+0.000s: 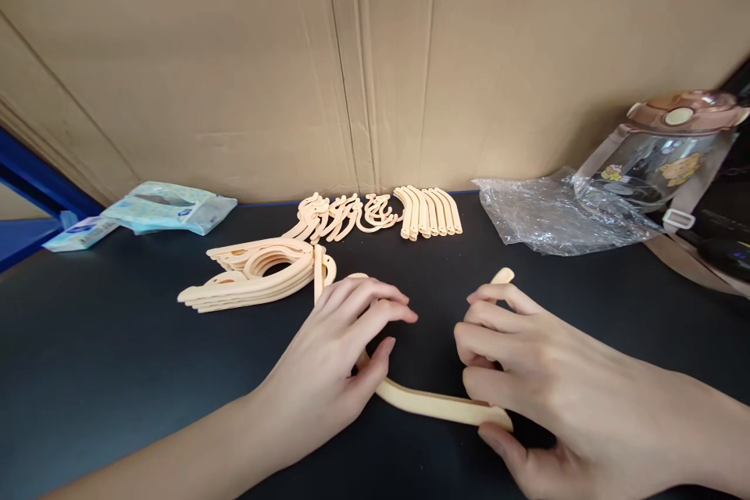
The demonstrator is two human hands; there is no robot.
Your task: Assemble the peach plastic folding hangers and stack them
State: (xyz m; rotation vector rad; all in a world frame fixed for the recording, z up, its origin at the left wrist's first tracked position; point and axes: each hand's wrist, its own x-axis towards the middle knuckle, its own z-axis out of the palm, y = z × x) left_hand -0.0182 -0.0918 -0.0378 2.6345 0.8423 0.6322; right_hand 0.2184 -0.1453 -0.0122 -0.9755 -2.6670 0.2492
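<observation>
My left hand (345, 336) arches over a pale beige plastic piece, a curved hanger arm (433, 404) lying on the black table; the hand hides its left end. Its fingers curl around that covered end. My right hand (527, 359) has its fingers bent around another slim hanger arm, whose rounded tip (502, 276) pokes out above them. The thumb of this hand is by the right end of the lying arm. Just beyond my left hand is a stack of folded clothes hangers (251, 289), with an upright beige strip (319, 269) at its right.
Along the back lie loose hanger hooks (378, 212) and a row of hanger arms (427, 212). A tissue pack (169, 207) is at the left. Crumpled clear plastic (562, 211) and a strapped water bottle (656, 152) stand right. Cardboard (234, 55) walls the back.
</observation>
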